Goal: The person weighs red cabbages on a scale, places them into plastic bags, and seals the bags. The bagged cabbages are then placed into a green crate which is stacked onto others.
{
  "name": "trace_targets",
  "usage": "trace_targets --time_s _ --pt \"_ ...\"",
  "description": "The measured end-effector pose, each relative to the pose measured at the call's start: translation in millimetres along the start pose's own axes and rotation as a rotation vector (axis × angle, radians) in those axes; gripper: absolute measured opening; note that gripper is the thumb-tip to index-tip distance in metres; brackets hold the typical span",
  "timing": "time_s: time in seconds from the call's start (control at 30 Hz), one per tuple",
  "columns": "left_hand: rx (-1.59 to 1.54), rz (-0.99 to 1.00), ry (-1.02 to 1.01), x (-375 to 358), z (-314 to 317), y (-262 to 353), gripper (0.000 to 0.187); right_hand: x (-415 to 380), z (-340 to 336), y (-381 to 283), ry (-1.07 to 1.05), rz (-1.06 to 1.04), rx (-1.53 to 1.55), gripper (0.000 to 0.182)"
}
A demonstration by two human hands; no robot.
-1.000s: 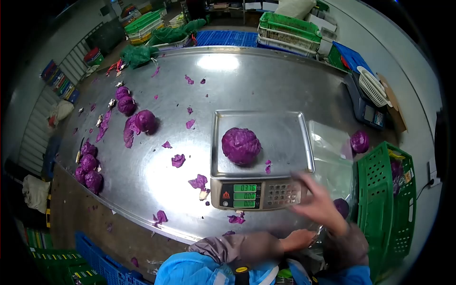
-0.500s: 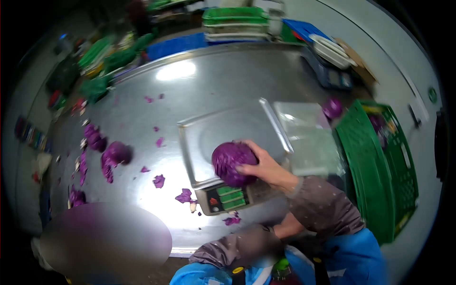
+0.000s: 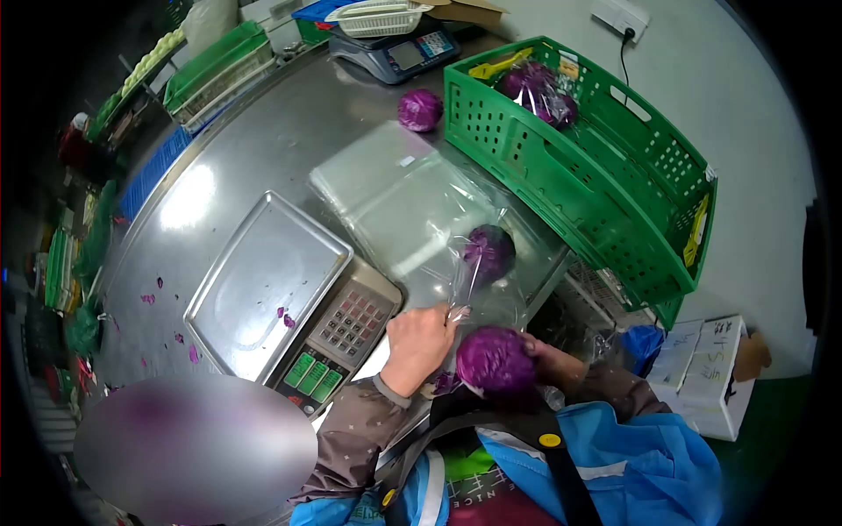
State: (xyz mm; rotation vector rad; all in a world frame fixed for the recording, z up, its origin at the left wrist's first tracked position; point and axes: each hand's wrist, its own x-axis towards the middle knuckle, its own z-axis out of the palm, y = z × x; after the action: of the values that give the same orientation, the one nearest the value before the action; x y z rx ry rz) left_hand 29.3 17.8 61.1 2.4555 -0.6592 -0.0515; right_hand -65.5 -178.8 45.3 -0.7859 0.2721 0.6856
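My left hand (image 3: 419, 346) is closed in a pinch on the edge of a clear plastic bag (image 3: 465, 285), just right of the scale. A red cabbage (image 3: 488, 252) shows through the clear plastic beyond my fingers. Close to my body, my right hand (image 3: 557, 364) grips another red cabbage (image 3: 495, 361) from its right side, thumb towards the top. A flat stack of clear bags (image 3: 386, 197) lies on the steel table ahead of my left hand. The scale (image 3: 263, 285) has a few purple leaf scraps on its pan.
A green crate (image 3: 570, 188) with wrapped red cabbage inside stands at the right. One loose cabbage (image 3: 420, 110) sits by its corner, near a second scale (image 3: 399, 57) carrying baskets. Leaf scraps dot the steel table (image 3: 237, 153). An open white carton (image 3: 702, 373) is at lower right.
My view has swung right. The cabbage in my right hand has moved from over the scale to beside my body, and my left hand now grips the plastic bag.
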Motion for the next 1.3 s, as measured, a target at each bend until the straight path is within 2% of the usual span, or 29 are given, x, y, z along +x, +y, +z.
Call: trace_targets --time_s 0.03,0.07,0.1,0.17,0.2,0.23,0.3,0.33,0.37,0.43,0.47,0.5,0.57,0.6,0.67,0.7,0.77,0.8,0.83,0.9,0.93,0.97,1.03,1.07,1.1,1.17,1.2,1.23,1.3 --pt "0.092 0.04 -0.007 1 -1 2 0.029 4 -4 4 0.048 -0.088 0.109 0.077" --pt "0.121 0.051 -0.003 1 0 5 0.028 9 -5 2 0.041 -0.235 -0.014 0.067" --pt "0.131 0.057 -0.011 0 1 7 0.028 16 -3 -1 0.038 -0.243 -0.002 0.067" --pt "0.183 0.029 -0.095 -3 6 10 0.027 28 -4 -5 0.198 -0.49 0.221 0.066" --pt "0.138 0.047 -0.075 -5 13 10 0.027 35 -8 -3 0.374 -0.512 0.059 0.068" --pt "0.145 0.047 -0.076 -6 16 14 0.027 43 -16 0 0.369 -0.513 0.064 0.068" --pt "-0.038 0.024 -0.036 -6 23 24 0.027 59 -24 -2 0.601 -0.919 -1.151 0.072" --pt "-0.026 0.02 -0.049 -7 31 24 0.028 64 -22 -5 0.659 -0.917 -1.347 0.076" --pt "-0.022 0.013 -0.047 -11 36 24 0.028 65 -18 -10 0.65 -0.916 -1.346 0.076" --pt "0.014 0.0 -0.137 -23 44 23 0.029 69 -14 -17 0.675 -0.648 -0.914 0.071" --pt "-0.025 -0.018 -0.119 -29 51 21 0.032 83 -24 -17 0.515 -0.686 -0.528 0.066" --pt "-0.023 -0.024 -0.122 -29 51 23 0.032 82 -17 -22 0.557 -0.641 -0.574 0.066" --pt "-0.071 -0.073 -0.148 -25 50 27 0.034 79 5 -35 0.621 -0.454 -0.398 0.07" --pt "-0.077 -0.076 -0.146 -26 54 26 0.034 87 3 -30 0.622 -0.45 -0.405 0.07" --pt "-0.242 -0.12 -0.065 -26 66 20 0.04 105 -7 -19 0.877 -0.623 -1.025 0.072" --pt "-0.248 -0.127 -0.067 -28 68 18 0.04 105 -7 -18 0.876 -0.615 -1.029 0.072" --pt "-0.518 -0.293 -0.145 -28 69 14 0.044 107 -6 -16 0.757 -0.898 -1.424 0.073" --pt "-0.623 -0.375 -0.247 -30 67 10 0.042 103 -6 -15 0.693 -0.77 -1.549 0.075" --pt "-0.63 -0.391 -0.244 -35 69 2 0.042 99 -5 -16 0.678 -0.758 -1.554 0.075" --pt "-1.281 -0.646 -0.268 -50 79 -16 0.036 91 -3 -25 0.517 -0.595 -1.408 0.069" --pt "-1.368 -0.76 -0.296 -55 72 -18 0.031 81 0 -28 0.469 -0.596 -1.537 0.062" --pt "-1.381 -0.783 -0.288 -59 66 -19 0.031 75 -3 -25 0.451 -0.573 -1.54 0.062" --pt "-1.578 -0.918 -0.307 -67 57 -21 0.031 63 -6 -13 0.405 -0.354 -1.521 0.053" --pt "-1.673 -0.925 -0.323 -70 54 -24 0.032 58 1 -8 0.345 -0.316 -1.331 0.04" --pt "-1.684 -0.944 -0.315 -74 54 -27 0.032 57 5 -1 0.334 -0.295 -1.333 0.04" --pt "-1.739 -0.916 -0.377 -82 56 -32 0.034 57 14 12 0.077 -0.458 -1.505 0.029" --pt "-1.752 -0.96 -0.339 -81 51 -27 0.033 57 24 19 0.063 -0.518 -1.554 0.022" --pt "-1.758 -0.964 -0.336 -84 51 -28 0.033 58 29 23 0.059 -0.512 -1.556 0.022" --pt "-1.885 -1.015 -0.345 -88 51 -30 0.033 60 37 29 0.034 -0.653 -1.749 0.021"
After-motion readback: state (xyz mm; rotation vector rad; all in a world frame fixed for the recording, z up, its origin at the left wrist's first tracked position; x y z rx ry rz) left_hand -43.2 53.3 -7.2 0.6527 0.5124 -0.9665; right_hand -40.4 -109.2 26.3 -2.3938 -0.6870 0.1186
